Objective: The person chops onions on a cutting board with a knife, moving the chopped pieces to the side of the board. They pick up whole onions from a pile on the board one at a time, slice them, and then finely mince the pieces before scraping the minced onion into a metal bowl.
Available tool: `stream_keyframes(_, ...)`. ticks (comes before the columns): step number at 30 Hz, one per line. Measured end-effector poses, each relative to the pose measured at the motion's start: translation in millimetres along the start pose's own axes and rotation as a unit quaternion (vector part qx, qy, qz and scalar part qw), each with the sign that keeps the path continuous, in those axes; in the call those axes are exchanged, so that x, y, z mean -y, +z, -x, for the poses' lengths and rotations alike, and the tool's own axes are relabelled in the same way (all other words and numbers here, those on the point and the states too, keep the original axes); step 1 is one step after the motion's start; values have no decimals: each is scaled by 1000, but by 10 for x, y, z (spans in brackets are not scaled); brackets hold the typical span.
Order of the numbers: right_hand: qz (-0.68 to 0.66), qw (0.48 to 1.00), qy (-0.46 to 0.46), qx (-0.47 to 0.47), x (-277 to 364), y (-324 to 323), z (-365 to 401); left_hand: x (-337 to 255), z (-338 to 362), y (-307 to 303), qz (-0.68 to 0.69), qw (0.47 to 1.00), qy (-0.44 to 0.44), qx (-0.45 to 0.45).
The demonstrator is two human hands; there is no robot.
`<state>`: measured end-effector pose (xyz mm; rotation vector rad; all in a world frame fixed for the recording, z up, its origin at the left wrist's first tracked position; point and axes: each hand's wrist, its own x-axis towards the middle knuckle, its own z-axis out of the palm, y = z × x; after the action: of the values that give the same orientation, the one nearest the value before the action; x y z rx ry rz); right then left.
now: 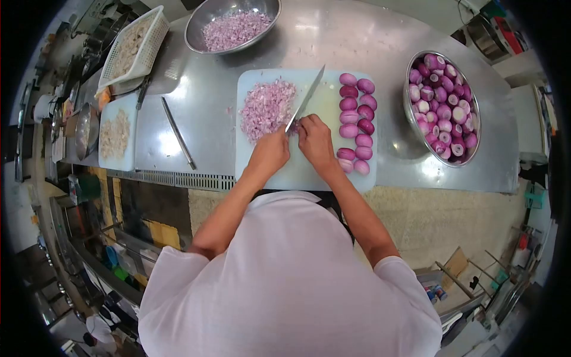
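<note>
My left hand (270, 153) is wrapped round the handle of a kitchen knife (310, 92), whose blade points away from me and to the right. Close against the blade, my right hand (315, 140) has its fingers curled over a small piece of purple onion, mostly hidden. Both hands are above a white cutting board (321, 172). A heap of chopped onion (267, 107) lies on the board's left part. Along its right side, peeled purple onion halves (348, 116) are lined up in two columns.
A steel bowl of purple onions (410, 113) stands right; another bowl (189, 37), with chopped onion, stands at the back. On the left are a metal rod (177, 132), a small board (134, 157) with pale chopped food, a dark-handled knife (143, 92) and a white basket (151, 44).
</note>
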<state>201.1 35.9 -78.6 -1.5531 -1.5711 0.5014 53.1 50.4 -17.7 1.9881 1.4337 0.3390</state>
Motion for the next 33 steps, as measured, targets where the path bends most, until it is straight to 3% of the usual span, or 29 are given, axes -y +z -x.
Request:
stream_keyframes(20, 3, 1000, -11, 22, -28, -8, -35, -114, 66, -93, -11, 999, -34, 26)
stream_keyframes(26, -9, 999, -29, 31, -72, -17, -26, -58, -16, -19, 14, 1000, 2, -16)
stream_keyframes(28, 7, 998, -46, 32, -89, -39, -27, -152, 116, -188, 22, 999, -31, 1)
stream_keyframes(33, 32, 997, -48, 42, -15, -48, -12, 89, 101, -55, -20, 999, -36, -5)
